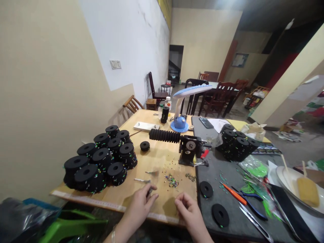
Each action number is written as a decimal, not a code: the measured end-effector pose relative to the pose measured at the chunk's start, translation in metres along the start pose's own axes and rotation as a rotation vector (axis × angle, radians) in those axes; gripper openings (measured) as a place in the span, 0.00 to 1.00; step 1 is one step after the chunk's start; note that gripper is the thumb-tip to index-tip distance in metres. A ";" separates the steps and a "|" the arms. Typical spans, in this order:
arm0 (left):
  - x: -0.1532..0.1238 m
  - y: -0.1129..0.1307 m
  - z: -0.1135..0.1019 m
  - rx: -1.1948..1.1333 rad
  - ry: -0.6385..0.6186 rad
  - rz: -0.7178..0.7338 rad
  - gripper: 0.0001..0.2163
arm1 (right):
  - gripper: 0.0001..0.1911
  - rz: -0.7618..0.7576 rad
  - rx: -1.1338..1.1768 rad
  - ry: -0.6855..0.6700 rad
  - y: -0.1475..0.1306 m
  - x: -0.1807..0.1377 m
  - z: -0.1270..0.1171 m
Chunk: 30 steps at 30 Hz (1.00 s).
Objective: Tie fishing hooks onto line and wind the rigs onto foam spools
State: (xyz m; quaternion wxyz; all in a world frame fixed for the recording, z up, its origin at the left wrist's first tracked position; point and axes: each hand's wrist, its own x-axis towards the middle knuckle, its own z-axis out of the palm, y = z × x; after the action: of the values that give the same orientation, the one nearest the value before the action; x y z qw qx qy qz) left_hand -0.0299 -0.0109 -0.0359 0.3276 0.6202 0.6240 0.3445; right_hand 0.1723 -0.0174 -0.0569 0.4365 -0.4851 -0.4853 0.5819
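Observation:
My left hand (141, 203) is over the front of the wooden table, its fingers curled together around something small and dark that I cannot make out. Just beyond its fingertips lie two thin pale strands (142, 180). Over the table's front edge is my right hand (187, 208), thumb and fingers pinched; whatever they hold, if anything, is hidden. A heap of small multicoloured beads (172, 181) lies beyond and between the hands, beside a smaller group of dark metallic pieces (190, 177). Behind them stands a black vise-like tool (187, 153) with a ribbed black roll (164, 135) extending left.
Stacked black foam spools (101, 155) crowd the left; more spools (238, 143) stand right. A blue desk lamp (180, 124) rises behind the tool. On the grey mat (205, 216) are two foam discs (220, 215), orange-handled tool (234, 194), blue pliers (254, 204) and tweezers (254, 222).

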 end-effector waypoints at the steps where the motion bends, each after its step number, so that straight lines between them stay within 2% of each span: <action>1: 0.001 -0.002 -0.001 0.066 0.003 0.007 0.06 | 0.26 0.031 0.057 0.020 0.003 0.000 0.000; 5: -0.001 0.000 -0.007 0.240 0.006 0.111 0.07 | 0.28 0.124 0.201 0.079 0.012 -0.002 0.001; 9: -0.009 0.015 -0.001 0.166 0.084 0.231 0.06 | 0.29 0.131 0.257 0.113 0.015 -0.005 0.002; 11: -0.015 0.023 0.010 0.019 0.037 0.185 0.05 | 0.29 0.109 0.240 0.123 0.016 -0.007 0.002; 13: -0.019 0.028 0.026 -0.218 -0.061 0.064 0.07 | 0.28 0.066 0.201 0.135 0.017 -0.009 0.003; 15: -0.021 0.031 0.043 -0.454 -0.085 -0.064 0.10 | 0.26 -0.009 0.160 0.168 0.020 -0.012 0.005; 18: -0.020 0.033 0.059 -0.648 -0.094 -0.169 0.15 | 0.25 -0.122 0.123 0.230 0.026 -0.016 0.009; 20: -0.019 0.034 0.063 -0.707 -0.098 -0.201 0.16 | 0.25 -0.160 0.092 0.237 0.029 -0.017 0.011; 25: -0.018 0.038 0.061 -0.715 -0.099 -0.215 0.14 | 0.22 -0.219 -0.104 0.159 0.029 -0.017 0.006; 28: -0.015 0.043 0.054 -0.657 -0.136 -0.197 0.15 | 0.18 -0.287 -0.291 0.074 0.020 -0.021 -0.006; 30: -0.010 0.048 0.046 -0.601 -0.130 -0.144 0.15 | 0.14 -0.377 -0.437 0.097 0.009 -0.027 -0.023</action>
State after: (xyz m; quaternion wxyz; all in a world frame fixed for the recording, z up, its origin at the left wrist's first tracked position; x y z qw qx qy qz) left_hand 0.0347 -0.0199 -0.0209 0.5588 0.4705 0.5145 0.4490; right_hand 0.1987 -0.0418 -0.0636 0.4447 -0.4961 -0.6595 0.3480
